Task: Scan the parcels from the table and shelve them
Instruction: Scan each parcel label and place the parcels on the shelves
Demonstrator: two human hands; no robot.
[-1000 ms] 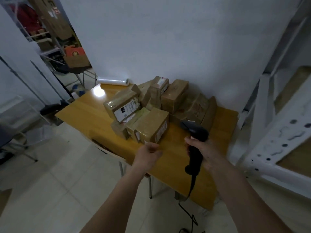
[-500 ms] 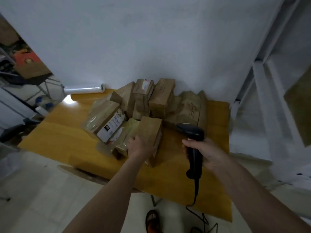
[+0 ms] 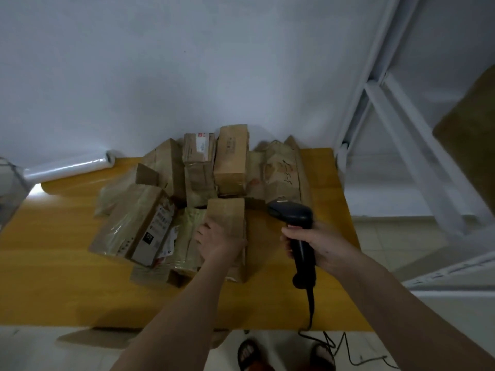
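- The left hand (image 3: 218, 241) lies on top of the nearest box (image 3: 227, 218), fingers curled around its left edge.
- The right hand (image 3: 316, 245) is closed around a black scanner (image 3: 297, 228), with its head toward the boxes.
- The box pile (image 3: 203, 183) sits on a yellow table (image 3: 53, 263) against a white wall (image 3: 187, 62).
- A white shelf frame (image 3: 401, 116) stands to the right.

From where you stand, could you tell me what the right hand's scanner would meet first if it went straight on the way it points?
Likely the wrinkled brown parcel just beyond the scanner in the right hand; depth is unclear.
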